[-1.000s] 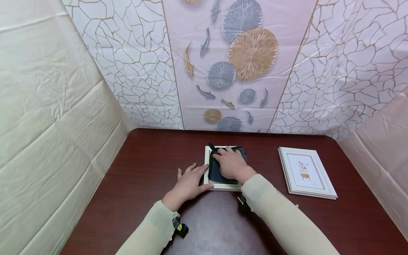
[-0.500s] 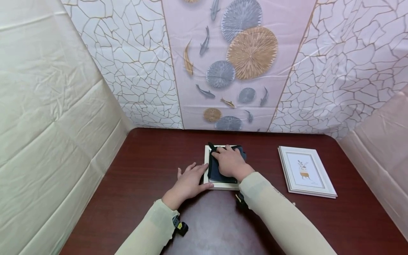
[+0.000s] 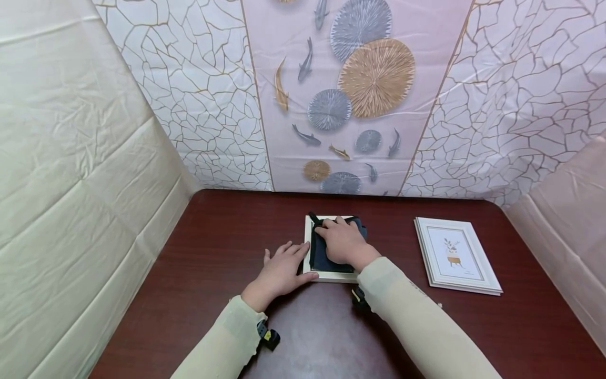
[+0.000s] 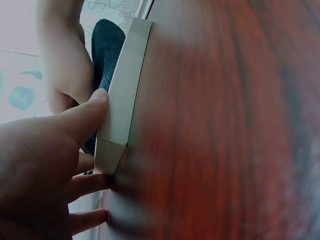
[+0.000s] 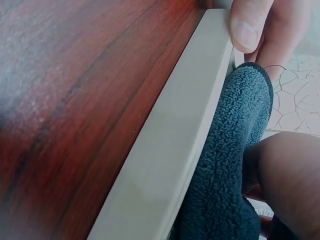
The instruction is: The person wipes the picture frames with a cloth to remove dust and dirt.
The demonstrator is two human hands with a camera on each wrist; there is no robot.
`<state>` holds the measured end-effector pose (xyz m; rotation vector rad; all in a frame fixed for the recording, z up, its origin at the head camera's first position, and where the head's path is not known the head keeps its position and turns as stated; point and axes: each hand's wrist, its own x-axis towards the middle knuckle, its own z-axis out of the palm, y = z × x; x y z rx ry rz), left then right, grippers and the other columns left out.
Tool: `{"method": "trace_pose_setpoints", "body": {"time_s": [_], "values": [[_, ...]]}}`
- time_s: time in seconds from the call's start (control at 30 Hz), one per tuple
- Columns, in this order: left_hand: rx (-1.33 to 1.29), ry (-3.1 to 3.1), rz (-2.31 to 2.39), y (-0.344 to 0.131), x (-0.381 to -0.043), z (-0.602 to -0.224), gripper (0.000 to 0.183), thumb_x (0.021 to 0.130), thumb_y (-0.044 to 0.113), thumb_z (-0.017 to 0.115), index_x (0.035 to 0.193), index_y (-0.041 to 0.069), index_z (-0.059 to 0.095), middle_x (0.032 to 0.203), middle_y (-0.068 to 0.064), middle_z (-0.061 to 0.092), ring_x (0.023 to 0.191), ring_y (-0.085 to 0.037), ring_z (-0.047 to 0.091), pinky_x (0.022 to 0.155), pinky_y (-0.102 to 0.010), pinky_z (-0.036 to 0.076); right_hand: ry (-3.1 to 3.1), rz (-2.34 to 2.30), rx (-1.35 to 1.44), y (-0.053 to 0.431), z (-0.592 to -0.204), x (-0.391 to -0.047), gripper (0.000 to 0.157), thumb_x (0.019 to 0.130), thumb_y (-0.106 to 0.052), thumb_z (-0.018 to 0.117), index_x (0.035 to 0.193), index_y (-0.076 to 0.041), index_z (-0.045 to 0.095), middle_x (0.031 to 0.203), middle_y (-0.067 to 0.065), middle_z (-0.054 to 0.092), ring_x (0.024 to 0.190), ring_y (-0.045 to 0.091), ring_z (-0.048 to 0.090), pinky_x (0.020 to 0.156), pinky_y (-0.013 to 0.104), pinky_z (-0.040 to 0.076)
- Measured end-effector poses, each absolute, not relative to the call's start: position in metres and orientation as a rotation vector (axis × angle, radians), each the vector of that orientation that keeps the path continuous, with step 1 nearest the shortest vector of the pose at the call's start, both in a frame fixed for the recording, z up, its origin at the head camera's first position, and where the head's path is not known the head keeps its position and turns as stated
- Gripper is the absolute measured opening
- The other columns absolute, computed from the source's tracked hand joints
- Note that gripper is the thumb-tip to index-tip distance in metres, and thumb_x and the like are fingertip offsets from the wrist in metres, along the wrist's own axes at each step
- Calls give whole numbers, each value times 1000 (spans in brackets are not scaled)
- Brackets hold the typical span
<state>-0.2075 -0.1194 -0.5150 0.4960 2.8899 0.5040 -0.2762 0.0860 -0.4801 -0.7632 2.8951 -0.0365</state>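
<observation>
A white picture frame (image 3: pixel 331 277) lies flat on the table, most of its middle covered by a dark blue-green fleecy cloth (image 3: pixel 323 259). My right hand (image 3: pixel 342 243) grips the cloth from above, fingers bent and spread over it, pressing it onto the frame. At the near left corner, my left hand (image 3: pixel 282 268) touches the frame with fingers extended along its left side and thumb against the front edge. In the right wrist view, the cloth (image 5: pixel 225 145) bulges above the frame's side (image 5: pixel 165 120). The picture beneath the cloth is hidden.
To the right lies a small stack of white picture frames (image 3: pixel 455 255), the top one showing a potted plant drawing. The dark red wooden table (image 3: pixel 227 231) meets a patterned fabric backdrop (image 3: pixel 218 105) behind, with pale cloth walls (image 3: pixel 80 210) at the sides.
Almost nothing differs. My right hand and the cloth shift only very slightly over the frame, and the left hand stays at the corner.
</observation>
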Motion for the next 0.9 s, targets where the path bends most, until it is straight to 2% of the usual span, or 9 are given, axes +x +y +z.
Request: {"method": "trace_pose_setpoints", "body": {"time_s": [0.23, 0.9], "values": [[502, 2900, 509, -118, -208, -517, 87, 102, 70, 66, 173, 28, 39, 172, -2, 44, 164, -34, 29, 120, -84, 18, 2890, -20, -771, 87, -475, -269, 55, 109, -14, 60, 162, -23, 58, 164, 9, 52, 143, 37, 49, 107, 63, 46], [517, 2892, 466, -121, -209, -515, 90, 100, 71, 67, 174, 29, 37, 173, -1, 43, 164, -33, 29, 118, -84, 21, 2885, -42, -818, 88, -475, -252, 57, 104, -13, 64, 160, -23, 61, 159, 7, 57, 136, 37, 54, 104, 62, 48]]}}
